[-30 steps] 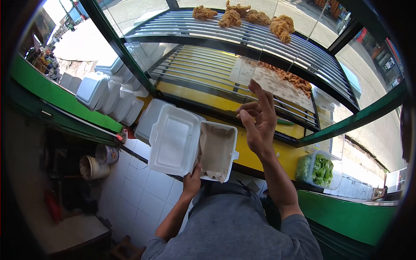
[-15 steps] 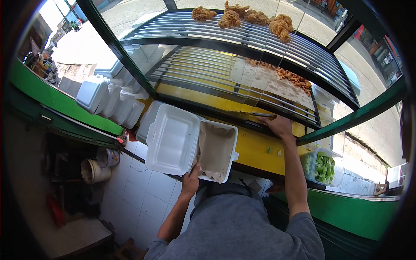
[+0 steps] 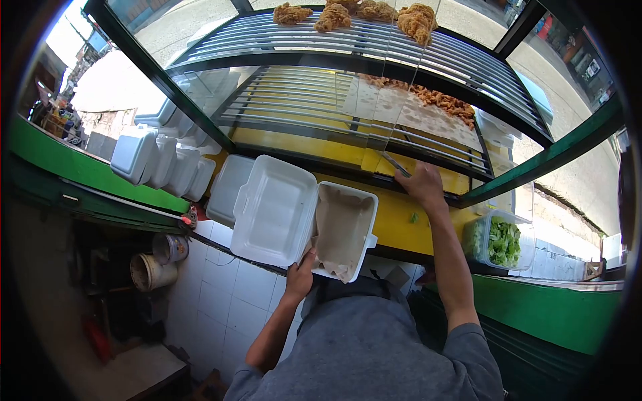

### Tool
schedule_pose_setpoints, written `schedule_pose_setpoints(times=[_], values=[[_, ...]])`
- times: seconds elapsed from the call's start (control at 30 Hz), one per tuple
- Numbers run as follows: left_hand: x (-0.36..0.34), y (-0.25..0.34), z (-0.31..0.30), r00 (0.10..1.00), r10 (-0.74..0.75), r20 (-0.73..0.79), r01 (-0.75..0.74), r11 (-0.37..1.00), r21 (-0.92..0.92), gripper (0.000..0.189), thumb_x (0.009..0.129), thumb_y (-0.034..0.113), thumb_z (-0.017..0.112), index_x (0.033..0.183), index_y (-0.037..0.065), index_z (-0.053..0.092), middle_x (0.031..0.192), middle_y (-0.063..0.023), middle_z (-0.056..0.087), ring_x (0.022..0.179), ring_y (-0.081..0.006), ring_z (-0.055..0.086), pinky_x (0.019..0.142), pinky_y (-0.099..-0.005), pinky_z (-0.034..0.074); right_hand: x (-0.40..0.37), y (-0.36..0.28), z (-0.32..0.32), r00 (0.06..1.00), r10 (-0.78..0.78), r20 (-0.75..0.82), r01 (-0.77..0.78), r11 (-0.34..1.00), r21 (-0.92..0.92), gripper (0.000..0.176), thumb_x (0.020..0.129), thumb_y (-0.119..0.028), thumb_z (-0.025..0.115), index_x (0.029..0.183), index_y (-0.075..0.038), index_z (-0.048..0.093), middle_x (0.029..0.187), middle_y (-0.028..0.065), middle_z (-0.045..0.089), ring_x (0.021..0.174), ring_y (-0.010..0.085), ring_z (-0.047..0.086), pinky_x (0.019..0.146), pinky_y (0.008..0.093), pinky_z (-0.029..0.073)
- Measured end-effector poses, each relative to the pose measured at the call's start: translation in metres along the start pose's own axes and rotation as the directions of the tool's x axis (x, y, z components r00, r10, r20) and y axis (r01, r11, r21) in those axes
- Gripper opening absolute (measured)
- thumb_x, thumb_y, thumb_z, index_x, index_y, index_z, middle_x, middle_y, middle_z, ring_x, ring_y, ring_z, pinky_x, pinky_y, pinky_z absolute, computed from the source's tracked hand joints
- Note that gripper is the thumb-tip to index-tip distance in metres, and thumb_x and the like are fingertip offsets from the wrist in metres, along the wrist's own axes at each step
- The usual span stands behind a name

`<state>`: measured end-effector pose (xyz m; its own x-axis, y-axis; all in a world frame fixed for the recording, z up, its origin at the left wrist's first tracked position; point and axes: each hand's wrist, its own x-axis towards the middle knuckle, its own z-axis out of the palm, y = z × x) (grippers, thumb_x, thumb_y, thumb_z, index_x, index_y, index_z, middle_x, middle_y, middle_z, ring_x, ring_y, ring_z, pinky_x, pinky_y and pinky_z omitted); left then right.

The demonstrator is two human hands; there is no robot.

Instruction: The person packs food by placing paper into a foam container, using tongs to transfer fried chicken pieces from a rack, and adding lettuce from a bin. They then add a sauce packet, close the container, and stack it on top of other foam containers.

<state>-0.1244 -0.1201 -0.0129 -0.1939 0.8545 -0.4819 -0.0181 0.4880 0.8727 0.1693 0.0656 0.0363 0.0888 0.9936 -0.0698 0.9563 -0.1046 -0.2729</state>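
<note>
left hand (image 3: 299, 276): bottom centre; fingers closed on the near edge of the foam box (image 3: 274, 210).
foam box: centre of frame, open, above the yellow surface (image 3: 396, 220); lid at left, paper-lined tray at right.
right hand (image 3: 422, 186): centre right; fingers curled on the metal tongs (image 3: 396, 164).
lettuce tub (image 3: 500, 242): right edge.
fried chicken (image 3: 414, 20): top rack.

The fingers of the left hand (image 3: 301, 273) are hidden under the foam box (image 3: 274, 210); only the thumb is seen. Those of the right hand (image 3: 424, 184) are covered by its back, so a grip on the tongs (image 3: 396, 164) cannot be told. The fried chicken (image 3: 374, 12) is cut off at the upper edge.
</note>
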Motion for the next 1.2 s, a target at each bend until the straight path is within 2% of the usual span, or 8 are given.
schedule_pose_setpoints(times=[0.13, 0.33, 0.53, 0.9, 1.03, 1.07, 1.13, 1.2], values=[[-0.002, 0.004, -0.001, 1.0, -0.001, 0.017, 0.001, 0.999, 0.042, 0.046, 0.094, 0.035, 0.056, 0.115, -0.005, 0.062, 0.117, -0.0162, 0.063, 0.113, -0.0259, 0.057, 0.097, -0.0321, 0.04, -0.017, 0.012, 0.005, 0.944, -0.137, -0.299, 0.182, 0.975, 0.125, 0.041, 0.08, -0.033, 0.066, 0.097, 0.004, 0.064, 0.093, 0.0211, 0.066, 0.094, 0.0362, 0.062, 0.088, 0.0415, 0.048], [-0.001, 0.003, -0.001, 0.998, 0.063, 0.004, -0.063, 0.997, -0.036, 0.046, 0.095, 0.034, 0.056, 0.116, -0.006, 0.061, 0.121, -0.0159, 0.061, 0.115, -0.0258, 0.055, 0.099, -0.0321, 0.039, -0.088, 0.007, -0.016, 0.999, 0.042, 0.03, -0.051, 0.903, 0.426, 0.032, 0.089, -0.025, 0.061, 0.103, 0.004, 0.059, 0.074, 0.0145, 0.062, 0.057, 0.0254, 0.058, 0.056, 0.0358, 0.047], [0.004, 0.009, -0.002, 0.997, 0.07, -0.02, -0.071, 0.997, -0.027, 0.044, 0.097, 0.029, 0.053, 0.12, -0.008, 0.057, 0.125, -0.0155, 0.058, 0.116, -0.0255, 0.053, 0.1, -0.0325, 0.038, -0.126, -0.019, 0.036, 0.946, 0.121, 0.302, -0.324, 0.248, 0.913, 0.03, 0.098, -0.026, 0.051, 0.113, 0.0, 0.054, 0.072, 0.0014, 0.049, 0.055, 0.007, 0.049, 0.045, 0.0241, 0.042], [0.007, 0.011, -0.022, 0.99, 0.059, -0.125, -0.073, 0.991, -0.116, 0.04, 0.096, 0.025, 0.053, 0.118, -0.008, 0.059, 0.121, -0.0161, 0.061, 0.115, -0.0266, 0.055, 0.1, -0.0331, 0.039, -0.132, -0.064, 0.044, 0.942, 0.074, 0.326, -0.334, 0.263, 0.905, 0.029, 0.101, -0.028, 0.044, 0.109, -0.002, 0.051, 0.073, 0.0034, 0.049, 0.052, 0.0085, 0.048, 0.046, 0.0254, 0.042], [0.019, 0.009, -0.047, 0.902, 0.415, -0.116, -0.364, 0.878, 0.31, 0.034, 0.096, 0.024, 0.052, 0.116, -0.002, 0.062, 0.118, -0.0166, 0.062, 0.113, -0.0262, 0.056, 0.097, -0.0346, 0.042, -0.131, -0.079, 0.045, 0.946, 0.089, 0.31, -0.323, 0.261, 0.91, 0.029, 0.101, -0.028, 0.043, 0.113, -0.003, 0.051, 0.072, 0.0022, 0.048, 0.053, 0.0083, 0.048, 0.046, 0.0257, 0.042], [0.024, 0.017, -0.046, 0.959, 0.161, -0.233, -0.219, 0.944, -0.247, 0.028, 0.096, 0.018, 0.051, 0.115, 0.001, 0.063, 0.117, -0.017, 0.063, 0.111, -0.0285, 0.057, 0.094, -0.0352, 0.044, -0.13, -0.081, 0.046, 0.947, 0.09, 0.307, -0.32, 0.261, 0.911, 0.03, 0.101, -0.028, 0.043, 0.115, -0.003, 0.051, 0.072, 0.0017, 0.047, 0.053, 0.0082, 0.048, 0.046, 0.0257, 0.043], [0.032, 0.026, -0.057, 0.958, 0.13, -0.257, -0.214, 0.918, -0.334, 0.025, 0.094, 0.009, 0.053, 0.116, 0.004, 0.064, 0.115, -0.0177, 0.063, 0.107, -0.0314, 0.06, 0.092, -0.0365, 0.046, -0.129, -0.088, 0.048, 0.953, 0.094, 0.288, -0.303, 0.296, 0.906, 0.033, 0.101, -0.027, 0.044, 0.122, -0.003, 0.049, 0.072, 0.0017, 0.048, 0.054, 0.008, 0.047, 0.047, 0.0253, 0.042], [0.045, 0.02, -0.068, 0.889, 0.364, -0.279, -0.389, 0.92, -0.039, 0.026, 0.091, 0.004, 0.056, 0.116, 0.004, 0.064, 0.114, -0.0182, 0.064, 0.104, -0.0318, 0.061, 0.091, -0.038, 0.047, -0.128, -0.09, 0.046, 0.954, 0.109, 0.278, -0.299, 0.327, 0.897, 0.034, 0.1, -0.026, 0.046, 0.125, -0.002, 0.049, 0.072, 0.0018, 0.049, 0.055, 0.0084, 0.048, 0.049, 0.0248, 0.043]])
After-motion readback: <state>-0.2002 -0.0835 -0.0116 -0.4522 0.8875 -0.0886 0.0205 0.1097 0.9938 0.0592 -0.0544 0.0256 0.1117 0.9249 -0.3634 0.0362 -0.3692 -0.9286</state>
